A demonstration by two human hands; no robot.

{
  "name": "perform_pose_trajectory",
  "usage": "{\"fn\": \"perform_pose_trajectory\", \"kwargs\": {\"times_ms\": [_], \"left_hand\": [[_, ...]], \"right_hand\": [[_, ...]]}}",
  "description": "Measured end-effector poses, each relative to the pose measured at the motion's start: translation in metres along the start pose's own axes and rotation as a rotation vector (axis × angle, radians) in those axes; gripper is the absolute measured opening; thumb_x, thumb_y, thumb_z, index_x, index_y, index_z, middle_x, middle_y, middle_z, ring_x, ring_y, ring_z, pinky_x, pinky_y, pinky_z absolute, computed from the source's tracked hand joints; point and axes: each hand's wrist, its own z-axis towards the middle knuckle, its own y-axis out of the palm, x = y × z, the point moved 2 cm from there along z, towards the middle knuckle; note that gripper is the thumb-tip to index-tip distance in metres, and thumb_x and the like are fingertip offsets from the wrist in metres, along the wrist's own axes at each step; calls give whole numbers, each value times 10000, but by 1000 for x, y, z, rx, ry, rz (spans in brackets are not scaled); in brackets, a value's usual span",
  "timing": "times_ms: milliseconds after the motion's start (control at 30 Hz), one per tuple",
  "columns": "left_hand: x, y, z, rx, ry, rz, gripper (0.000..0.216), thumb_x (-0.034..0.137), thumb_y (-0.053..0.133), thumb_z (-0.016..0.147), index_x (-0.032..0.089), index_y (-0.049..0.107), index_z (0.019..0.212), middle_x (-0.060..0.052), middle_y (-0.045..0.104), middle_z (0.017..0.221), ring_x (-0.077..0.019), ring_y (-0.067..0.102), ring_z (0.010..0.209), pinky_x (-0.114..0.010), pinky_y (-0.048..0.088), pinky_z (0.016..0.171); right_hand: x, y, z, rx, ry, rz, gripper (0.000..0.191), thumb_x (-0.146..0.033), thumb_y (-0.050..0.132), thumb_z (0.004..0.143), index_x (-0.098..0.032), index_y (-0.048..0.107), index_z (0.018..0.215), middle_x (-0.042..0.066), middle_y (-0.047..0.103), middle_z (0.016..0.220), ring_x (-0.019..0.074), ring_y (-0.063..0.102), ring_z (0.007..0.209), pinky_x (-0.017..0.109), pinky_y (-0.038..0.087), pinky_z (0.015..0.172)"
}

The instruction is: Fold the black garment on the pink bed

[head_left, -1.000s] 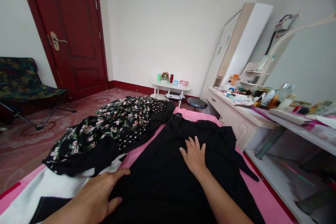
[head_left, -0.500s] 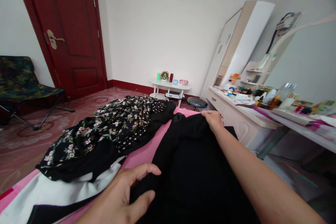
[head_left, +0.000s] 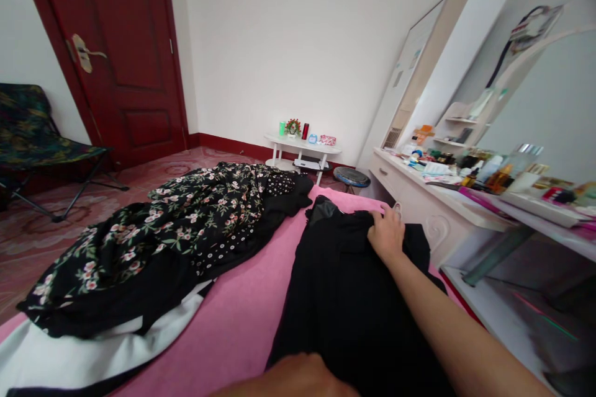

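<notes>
Black garment [head_left: 344, 298] is laid on the pink cover [head_left: 223, 322], seemingly part-folded, its far end unsmoothed under the right hand [head_left: 387, 236], fingers parted; whether cloth is pinched by either it or the left hand [head_left: 291, 378] cannot be told.

Black garment [head_left: 335, 298] narrower, more pink sheet [head_left: 233, 322] showing
</notes>
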Motion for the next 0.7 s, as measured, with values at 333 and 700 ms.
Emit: {"fn": "perform_pose_trajectory", "kwargs": {"times_ms": [333,700], "left_hand": [[-29,-38,0,620,-111,232,586,126,440,821,244,344,1387,-71,390,1424,-212,388,1291,-402,355,1084],[-17,-28,2,211,-84,310,781,375,580,811,247,195,1478,-99,32,1551,-324,59,1416,-529,154,1147]], "right_hand": [[-34,-1,-57,-281,-399,44,356,-86,438,773,-192,581,1081,64,570,1098,195,490,1017,267,372,847],[-37,-6,-5,-317,-255,-41,285,-47,455,724,-190,695,777,73,676,914,218,568,956,310,373,837]]}}
